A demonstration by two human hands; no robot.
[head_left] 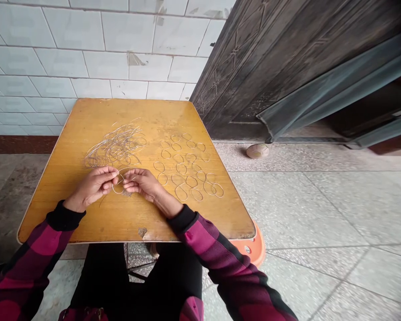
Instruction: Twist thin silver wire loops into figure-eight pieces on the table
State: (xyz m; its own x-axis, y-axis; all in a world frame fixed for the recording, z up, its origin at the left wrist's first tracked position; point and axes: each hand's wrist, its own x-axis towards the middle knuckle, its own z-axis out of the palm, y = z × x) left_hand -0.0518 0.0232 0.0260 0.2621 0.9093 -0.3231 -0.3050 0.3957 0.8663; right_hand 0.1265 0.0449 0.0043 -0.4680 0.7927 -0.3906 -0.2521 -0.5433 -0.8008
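A thin wire (pixel 117 192), bent into a loop, is held between my two hands above the near half of the wooden table. My left hand (pixel 98 183) pinches it from the left with thumb and fingertips. From the right, my right hand (pixel 143 183) grips the same wire, its fingers closed. Just beyond my hands lies a tangled pile of loose wires (pixel 115 145). To the right, several wires bent into figure-eight shapes (pixel 191 182) are spread flat on the tabletop.
The wooden table (pixel 173 223) has a chipped front edge and stands near a white tiled wall (pixel 73 29). An orange stool (pixel 255 245) shows under its right corner. A dark carved door (pixel 250 62) with a grey curtain (pixel 304 100) and a round stone (pixel 257 151) are to the right.
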